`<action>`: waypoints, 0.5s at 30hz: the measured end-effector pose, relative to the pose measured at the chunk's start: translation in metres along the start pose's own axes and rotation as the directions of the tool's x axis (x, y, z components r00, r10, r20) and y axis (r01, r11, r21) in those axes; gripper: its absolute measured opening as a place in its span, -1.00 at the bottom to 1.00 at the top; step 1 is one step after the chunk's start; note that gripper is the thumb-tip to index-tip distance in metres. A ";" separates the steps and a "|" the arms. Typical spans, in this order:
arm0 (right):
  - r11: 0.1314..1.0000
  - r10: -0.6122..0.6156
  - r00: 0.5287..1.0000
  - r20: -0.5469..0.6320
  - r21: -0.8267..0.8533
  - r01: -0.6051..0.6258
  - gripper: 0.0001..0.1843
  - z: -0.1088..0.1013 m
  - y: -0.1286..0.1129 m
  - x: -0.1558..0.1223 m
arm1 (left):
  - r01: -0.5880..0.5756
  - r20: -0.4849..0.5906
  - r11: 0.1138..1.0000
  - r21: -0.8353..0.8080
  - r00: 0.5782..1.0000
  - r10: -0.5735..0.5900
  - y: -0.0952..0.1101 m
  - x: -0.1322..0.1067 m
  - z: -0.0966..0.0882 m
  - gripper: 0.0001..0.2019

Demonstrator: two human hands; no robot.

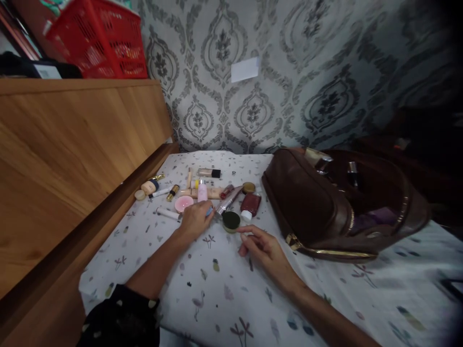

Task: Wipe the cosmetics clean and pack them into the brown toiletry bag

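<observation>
My left hand (197, 220) is closed among the cosmetics, with a small blue item (209, 211) showing at its fingertips. Most of that item is hidden. My right hand (263, 248) has its index finger stretched out to the edge of a round dark green-topped jar (231, 220), and nothing is in its grasp. Near the left hand lie a pink round compact (183, 203), a pink bottle (202, 191) and a white tube (169, 213). A silvery tube (227, 202) slants behind the jar. Beside it are a dark red bottle with a white cap (251, 205) and a gold round lid (248, 187).
A brown leather bag (304, 207) stands unzipped on the right with cosmetics inside. A foundation bottle (209, 173) lies farther back on the patterned white cloth (202, 289). To the left rises a wooden cabinet (79, 144) bearing a red basket (108, 43). A patterned wall closes the back.
</observation>
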State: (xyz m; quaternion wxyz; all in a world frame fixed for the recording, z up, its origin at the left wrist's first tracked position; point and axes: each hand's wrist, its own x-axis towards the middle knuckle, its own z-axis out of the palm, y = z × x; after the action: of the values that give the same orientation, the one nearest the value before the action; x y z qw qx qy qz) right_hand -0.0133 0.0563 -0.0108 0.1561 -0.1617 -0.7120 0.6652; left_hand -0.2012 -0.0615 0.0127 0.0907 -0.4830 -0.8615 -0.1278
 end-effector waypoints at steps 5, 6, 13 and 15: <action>1.000 0.011 0.999 -0.045 0.019 -0.010 -0.39 -0.005 -0.002 0.005 | 0.053 -0.068 0.999 -0.014 0.996 -0.054 -0.015 0.005 -0.008 -0.79; 1.000 0.006 0.999 -0.053 0.019 -0.005 -0.39 -0.006 -0.002 0.006 | 0.079 -0.091 0.997 -0.017 0.993 -0.080 -0.021 0.006 -0.011 -0.78; 0.999 0.010 0.999 -0.045 0.052 -0.008 -0.36 -0.008 0.000 0.008 | 0.358 -0.164 0.933 -0.034 0.919 -0.358 -0.057 0.016 -0.016 -0.75; 0.998 0.005 0.999 -0.041 0.061 -0.003 -0.36 -0.009 0.001 0.009 | 0.420 -0.150 0.907 -0.036 0.895 -0.421 -0.064 0.023 -0.016 -0.75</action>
State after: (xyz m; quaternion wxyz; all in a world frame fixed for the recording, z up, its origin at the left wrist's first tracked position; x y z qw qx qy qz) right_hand -0.0172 0.0686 -0.0114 0.1745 -0.1721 -0.6878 0.6833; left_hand -0.2677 -0.0797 0.0256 0.1265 -0.2744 -0.9356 -0.1827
